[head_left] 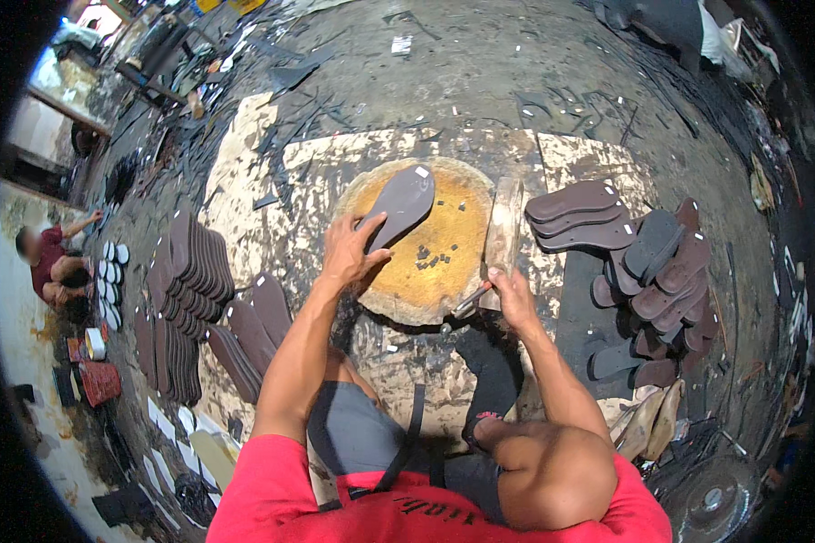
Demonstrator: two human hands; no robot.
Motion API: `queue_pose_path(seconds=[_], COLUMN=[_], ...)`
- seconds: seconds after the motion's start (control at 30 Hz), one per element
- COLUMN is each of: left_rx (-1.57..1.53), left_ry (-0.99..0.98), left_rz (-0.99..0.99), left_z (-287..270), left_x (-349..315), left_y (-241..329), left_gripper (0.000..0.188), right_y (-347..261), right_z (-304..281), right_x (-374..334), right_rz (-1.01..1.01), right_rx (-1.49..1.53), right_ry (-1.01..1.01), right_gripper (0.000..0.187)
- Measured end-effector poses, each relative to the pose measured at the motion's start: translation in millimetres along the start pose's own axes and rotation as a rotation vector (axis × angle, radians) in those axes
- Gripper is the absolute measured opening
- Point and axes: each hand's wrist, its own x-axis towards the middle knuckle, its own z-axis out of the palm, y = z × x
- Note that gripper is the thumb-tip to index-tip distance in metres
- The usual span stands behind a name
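- Scrap-littered workshop floor around round wooden block [444, 271]
- Left hand [349, 253] grasps brown sole [400, 206] on block; right hand [513, 297] grips punch [474, 299]
- Finished soles [647, 262] stacked right of block, more blanks [190, 271] left

Dark brown sole [400, 204], yellow-ochre round block [448, 262] speckled with small dark bits, red shirt [281, 493], grey shorts [353, 434]
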Motion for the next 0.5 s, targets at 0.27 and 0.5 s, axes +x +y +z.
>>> queue_pose_path(seconds=[0.27,0.5], left_rx=[-0.120,-0.535], left_ry=[0.062,-0.163], left_rz=[0.159,-0.121], left_z=[37.4,65.6], left_x=[-60.9,-64.4], left_y=[69.4,124.1], left_gripper=[0.051,0.035], right_y=[-34.3,-74.4], right_z=[3.0,15.8], right_x=[-23.0,-33.2], right_rz=[-0.026,-0.195], right_rx=[-0.218,-0.396], right_ry=[-0.053,-0.114], right_gripper=[0.055,0.072])
